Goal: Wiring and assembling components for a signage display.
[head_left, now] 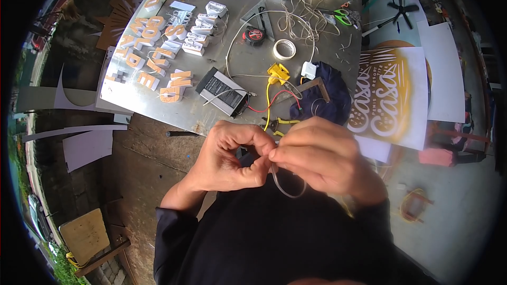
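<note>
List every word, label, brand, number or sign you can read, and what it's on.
I won't copy wording; here is where it stands:
White-and-gold panel: large script readable, some smaller lettering unclear.
Loose block letters: single capitals, several readable.
Silver-and-black box: label too small to read.
Red-and-black tape measure: marking too small.
Thin strand at both hands: no text visible.

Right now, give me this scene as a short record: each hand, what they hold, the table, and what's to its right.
Left hand: pinching a thin pale strand
Right hand: pinching too, fingertips meeting the left's
Strand: loops below the fingertips
Table, left side: letter-shaped pieces
Table, middle: red-and-black tape measure
Table, near edge: black-and-silver box, yellow-handled pliers
Right of table: lettered panel, sprayed yellow
</note>
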